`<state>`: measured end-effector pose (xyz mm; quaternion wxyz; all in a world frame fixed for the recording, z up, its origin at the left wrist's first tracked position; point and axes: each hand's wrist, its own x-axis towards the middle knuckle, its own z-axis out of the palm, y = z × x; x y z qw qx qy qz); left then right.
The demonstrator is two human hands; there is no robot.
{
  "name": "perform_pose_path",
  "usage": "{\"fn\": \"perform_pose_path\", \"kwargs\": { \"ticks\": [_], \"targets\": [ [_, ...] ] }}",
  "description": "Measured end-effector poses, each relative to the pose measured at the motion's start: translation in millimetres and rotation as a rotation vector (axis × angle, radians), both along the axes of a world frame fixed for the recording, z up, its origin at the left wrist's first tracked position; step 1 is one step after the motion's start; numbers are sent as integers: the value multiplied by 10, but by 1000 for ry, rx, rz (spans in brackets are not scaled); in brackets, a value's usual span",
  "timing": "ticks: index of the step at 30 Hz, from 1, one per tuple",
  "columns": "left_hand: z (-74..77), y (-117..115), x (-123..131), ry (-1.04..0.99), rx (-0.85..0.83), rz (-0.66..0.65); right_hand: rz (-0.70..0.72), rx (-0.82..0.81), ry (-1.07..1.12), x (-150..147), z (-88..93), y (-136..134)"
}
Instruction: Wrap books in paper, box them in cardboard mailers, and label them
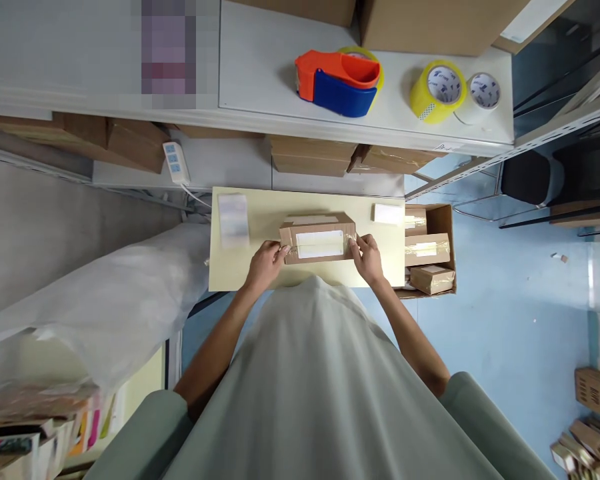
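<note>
The cardboard box (317,239) lay in the middle of the pale surface (230,270), with its white label (320,244) facing up. The left hand (266,263) was clamped on its left end and the right hand (367,259) on its right end (fingers curled over the taped edges). In my judgement, even pressure from both sides would keep the box square and the tape flat, without creasing the label.

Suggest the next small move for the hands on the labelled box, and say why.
Probably lift the labelled box and carry it right to the open carton. The left hand and right hand grip its ends, its label is on, and similar taped boxes lie in that carton.
</note>
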<state>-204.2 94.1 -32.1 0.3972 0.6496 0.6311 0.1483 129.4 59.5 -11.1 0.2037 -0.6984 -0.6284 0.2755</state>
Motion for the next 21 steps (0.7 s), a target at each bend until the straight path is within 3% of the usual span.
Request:
{"fn": "perform_pose_path", "kwargs": {
  "ticks": [5, 12, 16, 21],
  "targets": [
    [-127, 102, -75, -176, -24, 128, 58, -52, 33, 39, -58, 4],
    [-583, -60, -83, -127, -220, 177, 122, -230, 57, -116, -541, -246],
    [-759, -142, -141, -96, -285, 164, 142, -336, 150, -142, -749, -346],
    [-801, 58, -265, -61, -250, 216, -84, -354, 175, -12, -831, -124]
  ]
}}
